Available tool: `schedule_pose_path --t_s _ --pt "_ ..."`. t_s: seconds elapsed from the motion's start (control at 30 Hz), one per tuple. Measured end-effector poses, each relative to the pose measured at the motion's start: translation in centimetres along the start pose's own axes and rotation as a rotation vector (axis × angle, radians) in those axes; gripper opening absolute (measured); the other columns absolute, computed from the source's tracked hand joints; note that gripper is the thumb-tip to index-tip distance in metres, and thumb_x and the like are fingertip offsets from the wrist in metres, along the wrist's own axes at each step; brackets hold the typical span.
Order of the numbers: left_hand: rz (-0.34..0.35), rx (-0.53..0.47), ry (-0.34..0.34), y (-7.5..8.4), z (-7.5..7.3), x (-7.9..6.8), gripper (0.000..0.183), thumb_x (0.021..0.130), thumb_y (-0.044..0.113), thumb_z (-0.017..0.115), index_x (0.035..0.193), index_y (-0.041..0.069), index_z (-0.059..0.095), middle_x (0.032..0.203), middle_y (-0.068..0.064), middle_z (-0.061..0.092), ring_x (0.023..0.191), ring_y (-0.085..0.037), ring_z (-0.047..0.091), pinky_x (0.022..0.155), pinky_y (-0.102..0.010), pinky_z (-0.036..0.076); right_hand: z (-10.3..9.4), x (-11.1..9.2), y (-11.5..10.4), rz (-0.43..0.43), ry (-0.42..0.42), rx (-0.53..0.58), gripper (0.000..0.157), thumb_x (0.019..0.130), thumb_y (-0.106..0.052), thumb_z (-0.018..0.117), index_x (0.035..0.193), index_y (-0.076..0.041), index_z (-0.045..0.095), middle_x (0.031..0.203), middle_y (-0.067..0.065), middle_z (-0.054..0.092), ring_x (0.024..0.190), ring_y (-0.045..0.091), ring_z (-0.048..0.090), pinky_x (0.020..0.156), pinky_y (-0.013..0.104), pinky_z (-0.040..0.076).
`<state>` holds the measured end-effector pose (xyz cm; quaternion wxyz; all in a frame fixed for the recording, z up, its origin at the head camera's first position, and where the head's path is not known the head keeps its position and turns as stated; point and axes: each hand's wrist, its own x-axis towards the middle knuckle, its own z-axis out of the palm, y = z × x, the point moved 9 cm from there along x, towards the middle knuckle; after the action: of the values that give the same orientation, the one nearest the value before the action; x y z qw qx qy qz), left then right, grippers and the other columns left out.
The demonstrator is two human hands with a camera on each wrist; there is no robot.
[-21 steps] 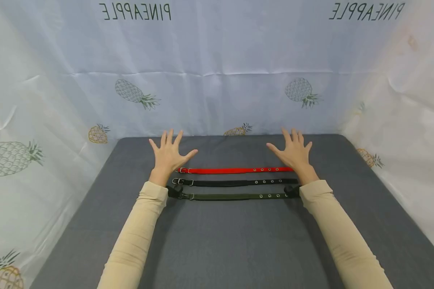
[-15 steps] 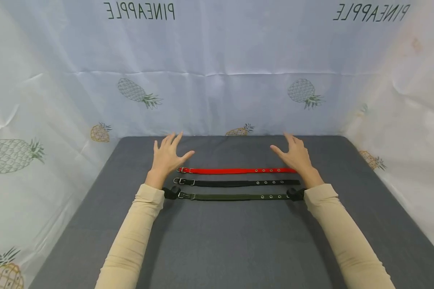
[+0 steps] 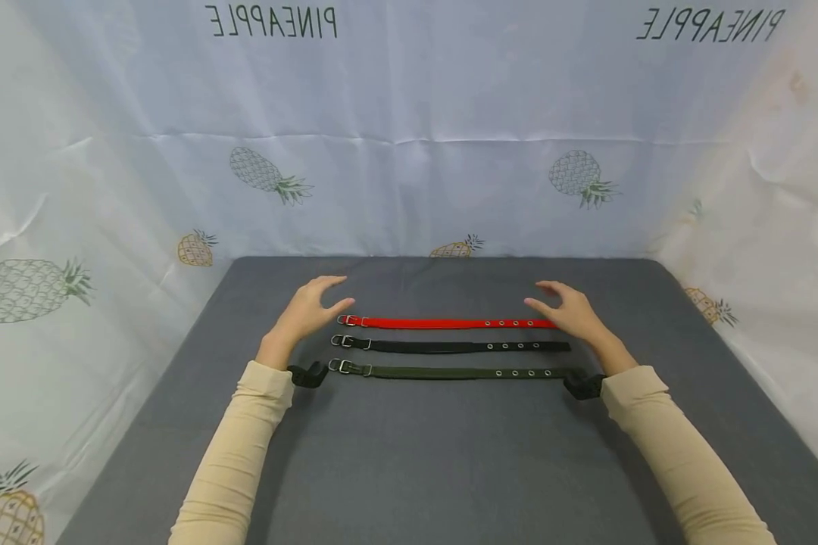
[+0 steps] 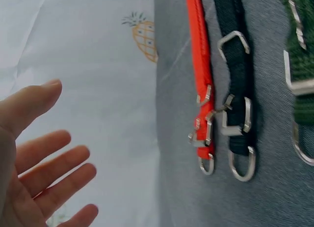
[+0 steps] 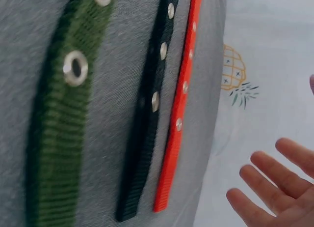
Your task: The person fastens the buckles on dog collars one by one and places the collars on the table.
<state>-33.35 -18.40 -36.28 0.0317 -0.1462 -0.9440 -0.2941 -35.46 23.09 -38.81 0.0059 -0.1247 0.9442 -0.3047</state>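
Three buckled collars lie flat and parallel across the table: a red collar [image 3: 429, 323] farthest away, a black collar [image 3: 429, 347] in the middle and a green collar [image 3: 429, 372] nearest. Their metal buckles and D-rings are at the left, their eyelet holes at the right. My left hand [image 3: 307, 309] hovers near the red collar's buckle end, fingers and thumb spread apart and holding nothing. Over the red collar's holed end is my right hand [image 3: 572, 310], hiding its tip in the head view; its fingers are loosely bent around nothing. The right wrist view shows that tip.
The grey table [image 3: 436, 454] is ringed by a white curtain [image 3: 409, 91] printed with pineapples, behind and on both sides. Each wrist wears a black strap mount, the left one [image 3: 308, 375] beside the green collar's buckle, the right one [image 3: 584, 384] over its end.
Both hands have come down from a wide, finger-spread pose and turned so the palms face each other. They have drawn slightly nearer to me and farther apart. The collars have not moved.
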Motion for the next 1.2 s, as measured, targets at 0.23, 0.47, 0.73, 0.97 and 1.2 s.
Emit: schedule_pose_path --t_s 0.23,0.47,0.73,0.97,1.2 --pt "0.008 -0.110 -0.046 -1.8 1.3 0.1 0.048 0.093 0.020 0.064 0.136 0.000 0.053 0.137 -0.023 0.055 0.129 -0.039 0.050 0.110 -0.055 0.039 0.5 -0.4 1.7 -0.009 -0.037 0.030 0.057 0.095 -0.029 0.060 0.136 0.008 0.047 0.138 0.034 0.048 0.123 0.048 0.051 0.098 0.058 0.046" --pt "-0.013 -0.198 -0.103 -3.5 2.8 0.7 0.050 0.091 0.017 0.067 0.135 -0.002 0.053 0.134 -0.025 0.057 0.125 -0.039 0.052 0.110 -0.053 0.039 1.2 -0.4 4.6 0.105 -0.107 0.121 0.059 0.094 -0.031 0.063 0.137 0.006 0.047 0.141 0.033 0.046 0.130 0.047 0.044 0.104 0.061 0.041" --pt "-0.034 -0.229 -0.144 -4.3 4.0 1.6 0.049 0.090 0.016 0.068 0.132 -0.004 0.055 0.131 -0.026 0.059 0.123 -0.041 0.055 0.107 -0.053 0.043 1.3 -0.1 6.4 0.161 -0.154 0.161 0.059 0.092 -0.028 0.065 0.136 0.007 0.048 0.140 0.033 0.047 0.131 0.048 0.041 0.107 0.062 0.037" --pt "-0.098 -0.212 -0.186 -5.6 5.0 2.1 0.047 0.090 0.018 0.068 0.131 -0.002 0.057 0.130 -0.024 0.061 0.121 -0.041 0.057 0.103 -0.053 0.046 1.7 0.4 7.3 0.187 -0.171 0.174 0.058 0.091 -0.026 0.067 0.135 0.008 0.050 0.136 0.033 0.051 0.126 0.047 0.048 0.105 0.060 0.040" --pt "-0.104 -0.172 -0.208 -5.7 5.6 2.4 0.042 0.087 0.016 0.071 0.125 0.001 0.063 0.126 -0.022 0.064 0.118 -0.039 0.059 0.102 -0.052 0.047 1.9 0.7 7.8 0.194 -0.186 0.179 0.057 0.090 -0.024 0.067 0.135 0.007 0.050 0.137 0.033 0.050 0.126 0.047 0.047 0.106 0.059 0.039"
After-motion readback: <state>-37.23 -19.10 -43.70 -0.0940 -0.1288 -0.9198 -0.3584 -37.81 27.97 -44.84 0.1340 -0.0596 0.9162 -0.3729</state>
